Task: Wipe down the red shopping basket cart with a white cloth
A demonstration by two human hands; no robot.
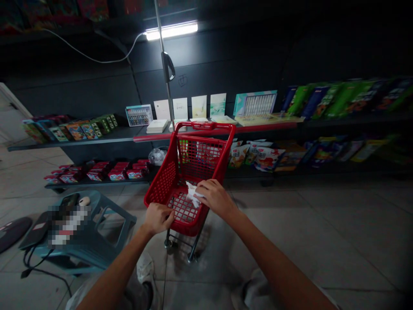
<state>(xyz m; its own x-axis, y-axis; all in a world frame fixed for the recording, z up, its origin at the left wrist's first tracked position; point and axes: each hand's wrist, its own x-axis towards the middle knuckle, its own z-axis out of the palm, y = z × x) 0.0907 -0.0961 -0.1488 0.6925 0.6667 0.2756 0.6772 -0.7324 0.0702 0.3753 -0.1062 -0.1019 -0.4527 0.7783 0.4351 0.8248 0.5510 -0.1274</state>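
A small red plastic shopping cart [167,172] stands on the tiled floor right in front of me, its handle toward the shelves. My left hand [158,217] grips the cart's near rim at the lower left corner. My right hand [214,197] holds a crumpled white cloth [192,194] and presses it against the inside of the cart, at its near right side. The cart basket looks bare inside apart from the cloth.
A grey-blue plastic stool [97,234] with a phone, a mouse and cables on it stands at my left. Dark shelves [97,135] with art supplies and packets run across the back. A metal pole [166,77] rises behind the cart. Tiled floor [306,232] spreads to the right.
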